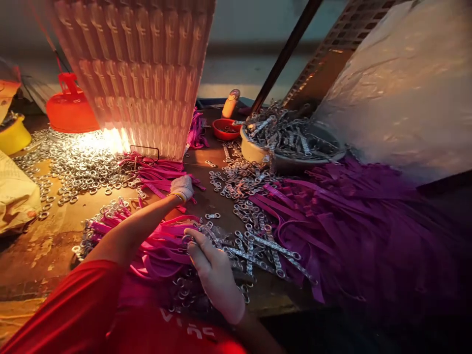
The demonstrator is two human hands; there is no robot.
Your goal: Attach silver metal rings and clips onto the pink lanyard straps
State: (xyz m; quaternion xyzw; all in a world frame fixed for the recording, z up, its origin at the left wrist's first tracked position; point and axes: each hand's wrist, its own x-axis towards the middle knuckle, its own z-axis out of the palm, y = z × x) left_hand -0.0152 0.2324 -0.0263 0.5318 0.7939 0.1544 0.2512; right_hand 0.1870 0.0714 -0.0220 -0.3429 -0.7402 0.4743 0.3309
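Observation:
My left hand [182, 187], in a knitted glove, rests knuckles up on a small pile of purple straps [158, 172]. Its fingers curl down out of sight, so what they grip is hidden. Nearer to me, my right hand [217, 278] wears a pale glove. Its thumb and index finger close on a small metal ring [187, 238] at the edge of a heap of purple straps with ringed ends [162, 248]. Just right of this hand lie several metal link strips [254, 246], crossed over one another.
Loose metal rings [84, 162] cover the table's left under a red lamp [72, 110]. A ribbed translucent panel [136, 73] stands behind my left hand. At the right are a basin of metal strips [254, 147] and a big purple strap pile [354, 226]. A red bowl [223, 135] sits behind.

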